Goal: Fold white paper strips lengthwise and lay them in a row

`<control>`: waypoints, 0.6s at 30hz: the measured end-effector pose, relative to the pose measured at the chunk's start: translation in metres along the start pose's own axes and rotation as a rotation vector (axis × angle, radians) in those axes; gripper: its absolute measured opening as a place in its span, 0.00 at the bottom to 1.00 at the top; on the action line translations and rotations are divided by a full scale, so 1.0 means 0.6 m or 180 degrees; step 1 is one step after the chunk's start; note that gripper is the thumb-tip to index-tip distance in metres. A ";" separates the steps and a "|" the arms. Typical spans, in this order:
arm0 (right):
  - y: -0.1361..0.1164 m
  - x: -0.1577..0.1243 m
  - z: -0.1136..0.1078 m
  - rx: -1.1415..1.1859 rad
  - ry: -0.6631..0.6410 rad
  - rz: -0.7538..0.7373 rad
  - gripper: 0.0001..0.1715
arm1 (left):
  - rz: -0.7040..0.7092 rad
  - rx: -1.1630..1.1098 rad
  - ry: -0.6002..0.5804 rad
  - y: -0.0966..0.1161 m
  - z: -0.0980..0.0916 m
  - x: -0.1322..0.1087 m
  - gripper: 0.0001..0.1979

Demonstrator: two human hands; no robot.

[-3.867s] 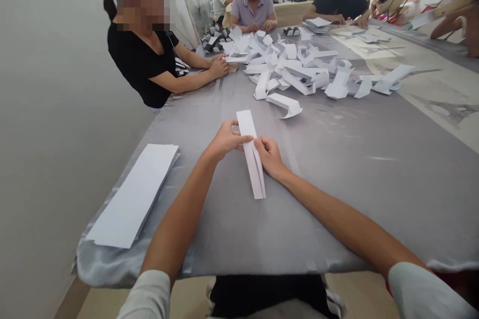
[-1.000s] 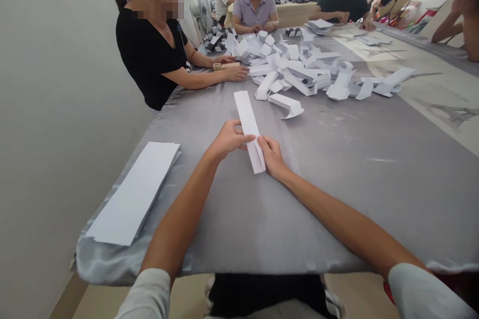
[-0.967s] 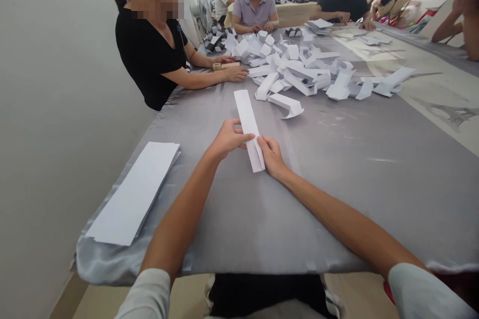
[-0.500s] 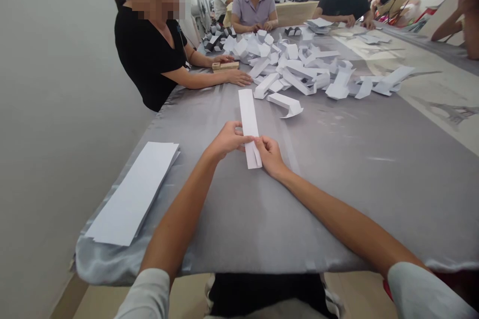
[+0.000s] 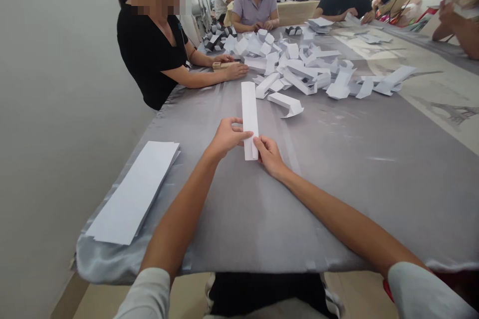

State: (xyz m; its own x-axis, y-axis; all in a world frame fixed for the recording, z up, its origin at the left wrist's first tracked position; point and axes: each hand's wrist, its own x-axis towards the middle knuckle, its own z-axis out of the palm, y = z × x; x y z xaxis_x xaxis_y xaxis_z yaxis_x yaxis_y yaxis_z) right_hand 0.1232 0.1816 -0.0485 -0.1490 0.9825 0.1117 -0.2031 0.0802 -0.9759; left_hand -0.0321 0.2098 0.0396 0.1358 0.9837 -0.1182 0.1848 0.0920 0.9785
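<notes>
You have the paper strip flat on the grey table, just short of the heap of folded pieces, its long axis running from you toward that heap. Your left hand is pinched on the strip's left edge close to the near end, thumb on top. Your right hand is closed on the right edge at the same end, so both hands meet across the paper. A lone folded piece sits at the heap's near fringe, just right of the strip. Your stack of flat sheets lies well to the left of the heap and nearer you. A co-worker's hand rests at the heap's left side beside a wooden block.
</notes>
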 end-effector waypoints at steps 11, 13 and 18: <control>0.004 0.001 0.000 0.0014 0.0052 -0.0125 0.32 | -0.0179 0.0136 -0.0582 0.005 -0.004 -0.004 0.28; 0.006 0.002 -0.001 -0.0015 0.0037 -0.0163 0.32 | -0.0165 0.0183 -0.0631 0.006 -0.006 -0.005 0.28; 0.004 0.001 -0.003 0.0029 0.0039 -0.0109 0.32 | -0.0102 0.0160 -0.0682 0.002 -0.006 -0.002 0.28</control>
State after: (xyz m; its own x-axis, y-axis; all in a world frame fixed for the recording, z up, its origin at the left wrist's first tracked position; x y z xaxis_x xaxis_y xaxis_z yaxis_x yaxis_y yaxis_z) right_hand 0.1242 0.1828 -0.0514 -0.1300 0.9812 0.1427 -0.2166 0.1124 -0.9698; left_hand -0.0357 0.2090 0.0416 0.3318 0.9245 -0.1876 0.2399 0.1096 0.9646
